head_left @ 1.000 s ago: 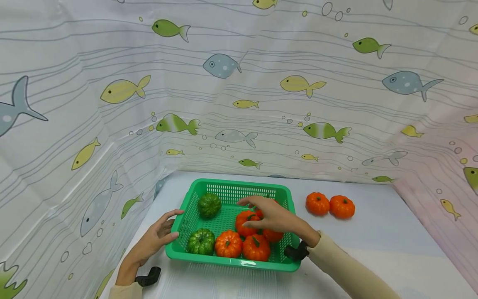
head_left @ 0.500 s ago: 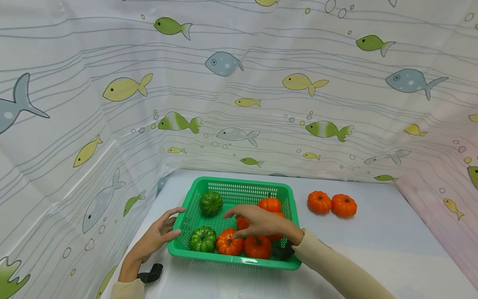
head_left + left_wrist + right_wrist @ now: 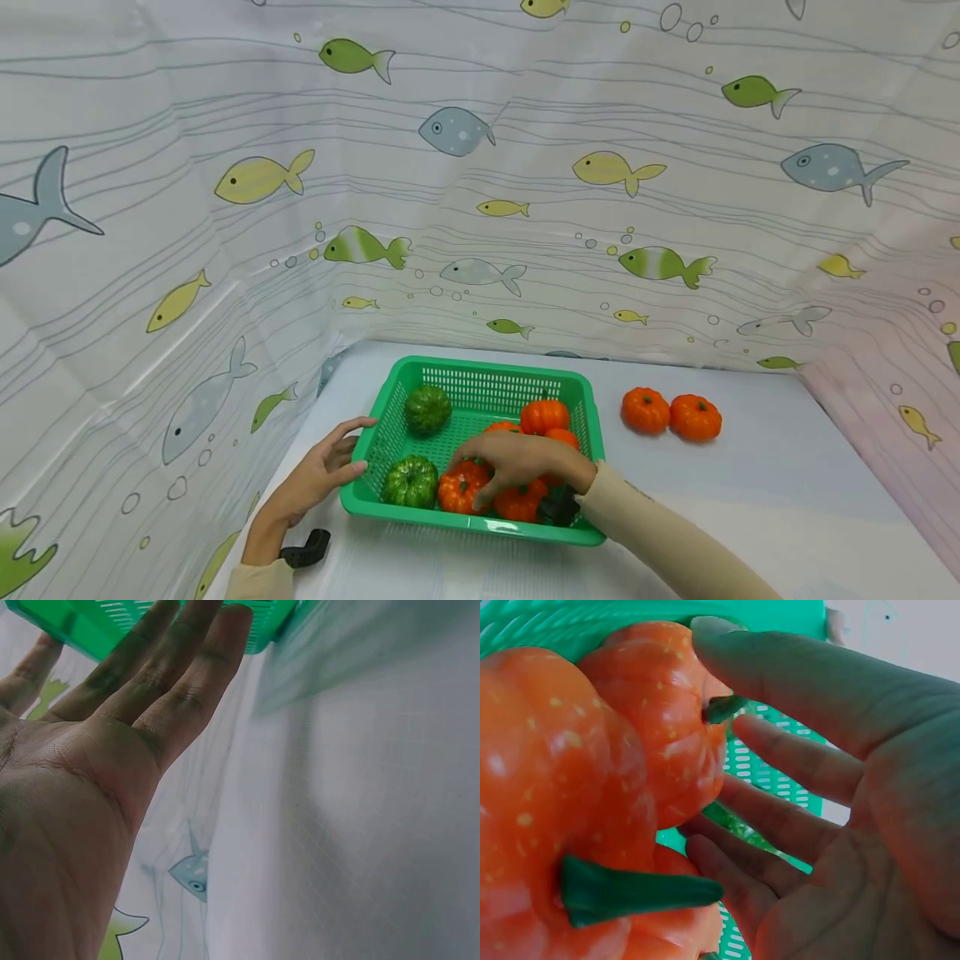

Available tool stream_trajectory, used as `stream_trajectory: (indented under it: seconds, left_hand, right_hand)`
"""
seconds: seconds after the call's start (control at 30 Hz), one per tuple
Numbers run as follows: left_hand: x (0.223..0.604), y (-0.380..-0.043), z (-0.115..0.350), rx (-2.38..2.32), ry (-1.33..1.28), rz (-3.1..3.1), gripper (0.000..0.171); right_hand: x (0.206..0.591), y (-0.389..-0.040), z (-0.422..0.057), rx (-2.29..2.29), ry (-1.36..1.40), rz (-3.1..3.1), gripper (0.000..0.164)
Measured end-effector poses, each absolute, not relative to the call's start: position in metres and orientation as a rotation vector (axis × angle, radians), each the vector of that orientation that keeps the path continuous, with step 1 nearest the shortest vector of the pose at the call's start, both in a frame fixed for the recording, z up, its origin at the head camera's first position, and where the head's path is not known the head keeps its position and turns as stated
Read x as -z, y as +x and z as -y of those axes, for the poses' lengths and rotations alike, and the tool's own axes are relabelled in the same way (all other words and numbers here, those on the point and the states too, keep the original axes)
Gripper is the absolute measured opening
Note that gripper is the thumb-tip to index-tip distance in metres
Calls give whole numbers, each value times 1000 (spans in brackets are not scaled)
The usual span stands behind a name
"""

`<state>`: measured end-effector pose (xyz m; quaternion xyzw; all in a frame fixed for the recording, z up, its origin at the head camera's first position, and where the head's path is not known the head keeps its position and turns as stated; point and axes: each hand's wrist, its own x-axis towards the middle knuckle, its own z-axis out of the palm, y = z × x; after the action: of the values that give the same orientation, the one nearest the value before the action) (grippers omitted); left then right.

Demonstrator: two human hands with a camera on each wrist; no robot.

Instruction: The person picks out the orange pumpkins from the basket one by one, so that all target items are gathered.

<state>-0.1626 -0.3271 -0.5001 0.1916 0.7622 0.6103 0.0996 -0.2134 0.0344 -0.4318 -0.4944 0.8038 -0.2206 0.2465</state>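
Observation:
My right hand [image 3: 517,458] reaches into a green plastic basket [image 3: 420,516], over a small orange pumpkin [image 3: 456,492] at the front. In the right wrist view the thumb lies along one side of that pumpkin [image 3: 664,720], and the loosely bent fingers [image 3: 780,814] spread beside it; firm contact cannot be told. My left hand [image 3: 318,475] is at the basket's left side, with extended fingers [image 3: 191,697] at the wall and a thumb by the rim. Right of the front pumpkin is another orange one [image 3: 519,502], partly under my right hand.
Two green pumpkins, one in front [image 3: 411,482] and one behind [image 3: 427,408], stand in the basket's left part. More orange pumpkins [image 3: 545,417] fill its right side. Two orange pumpkins [image 3: 645,410] sit outside on the white table [image 3: 750,467]. A fish-patterned curtain [image 3: 480,183] surrounds the table.
My right hand has moved left and toward the front of the basket, from the right-hand orange pumpkins to the front one. The left hand stays at the basket's left side.

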Motion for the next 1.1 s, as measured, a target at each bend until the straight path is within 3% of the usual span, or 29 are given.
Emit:
stream_trajectory:
  seconds: [0.57, 1.1]
  left_hand:
    - [498, -164, 321, -1795, 573, -2264, 62]
    - [499, -161, 327, -1806, 570, -2262, 61]
  right_hand:
    - [438, -219, -26, 339, -1458, -2200, 76]
    - [438, -221, -22, 442, -1431, -2208, 65]
